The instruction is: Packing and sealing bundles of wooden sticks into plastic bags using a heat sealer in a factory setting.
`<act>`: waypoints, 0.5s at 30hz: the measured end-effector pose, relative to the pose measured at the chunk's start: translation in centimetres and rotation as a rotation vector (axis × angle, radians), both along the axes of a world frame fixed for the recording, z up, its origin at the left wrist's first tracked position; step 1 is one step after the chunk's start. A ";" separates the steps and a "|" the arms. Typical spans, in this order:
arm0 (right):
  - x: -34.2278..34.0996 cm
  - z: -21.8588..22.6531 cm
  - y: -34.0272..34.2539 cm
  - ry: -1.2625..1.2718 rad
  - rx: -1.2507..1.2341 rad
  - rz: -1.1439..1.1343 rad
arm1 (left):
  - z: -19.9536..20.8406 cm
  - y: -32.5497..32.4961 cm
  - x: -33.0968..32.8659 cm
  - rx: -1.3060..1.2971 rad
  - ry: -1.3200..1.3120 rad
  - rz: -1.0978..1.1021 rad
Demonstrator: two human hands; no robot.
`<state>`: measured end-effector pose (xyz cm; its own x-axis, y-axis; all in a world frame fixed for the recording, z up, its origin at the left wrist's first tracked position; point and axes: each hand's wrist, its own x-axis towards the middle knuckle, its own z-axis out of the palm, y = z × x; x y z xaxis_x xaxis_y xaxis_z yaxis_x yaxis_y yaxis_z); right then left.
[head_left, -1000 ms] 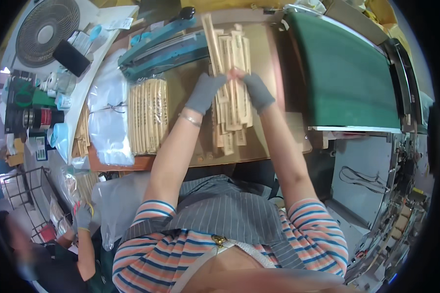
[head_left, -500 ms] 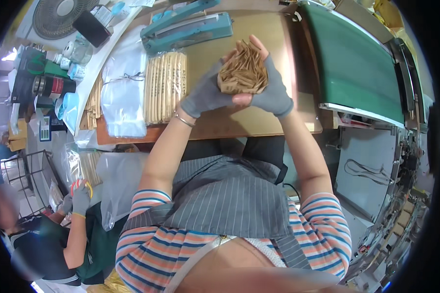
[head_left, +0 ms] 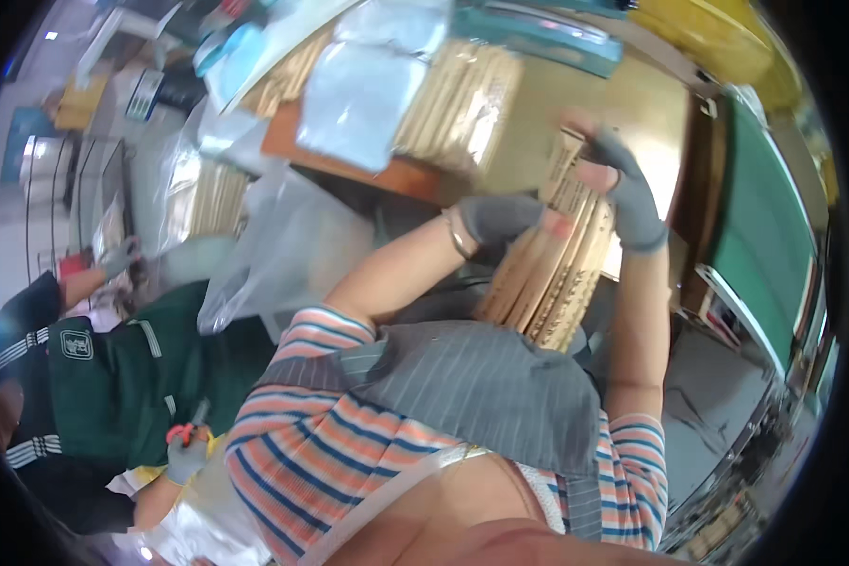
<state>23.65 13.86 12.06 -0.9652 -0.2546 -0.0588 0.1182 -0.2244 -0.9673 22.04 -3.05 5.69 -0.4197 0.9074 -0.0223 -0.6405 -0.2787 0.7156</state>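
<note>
both hands, left [head_left: 500, 219] and right [head_left: 623, 193], grip the stick bundle [head_left: 547, 274] between them

— Where are the person's hands?

— Both are up in front of the chest. The left hand [head_left: 505, 219] wears a grey glove with the fingertips cut off. It is curled shut, and its bare fingertips [head_left: 558, 226] press on the side of what it holds.

— And the other one?

— The right hand [head_left: 623, 193] has the same kind of glove. It sits a bit higher, closed from the other side, thumb on top.

— How are the arms?

— Both are bare and bent at the elbow. The left wrist has a thin bangle.
</note>
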 end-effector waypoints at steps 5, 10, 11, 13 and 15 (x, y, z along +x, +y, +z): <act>-1.2 -6.7 -2.1 -0.159 -0.306 0.180 | -1.6 -4.1 0.5 -0.428 0.616 0.314; 0.0 -6.9 -2.1 -0.195 -0.403 0.093 | -7.4 -22.4 -9.9 -1.152 1.690 0.916; -0.1 -6.5 -2.4 -0.228 -0.383 0.055 | -8.1 -24.9 -11.0 -1.381 1.544 0.607; -0.3 -7.5 -3.5 -0.281 -0.411 0.028 | -10.6 -29.5 -13.0 -1.208 0.956 0.569; -0.3 -8.1 -2.3 -0.006 -0.104 -0.035 | -6.4 -26.5 -14.2 -1.455 1.150 0.295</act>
<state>23.31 11.58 3.96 -0.9734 -0.2258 -0.0400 0.1146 -0.3277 -0.9378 7.85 -29.50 -0.70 -0.9074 0.3457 -0.2389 0.2108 0.8663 0.4529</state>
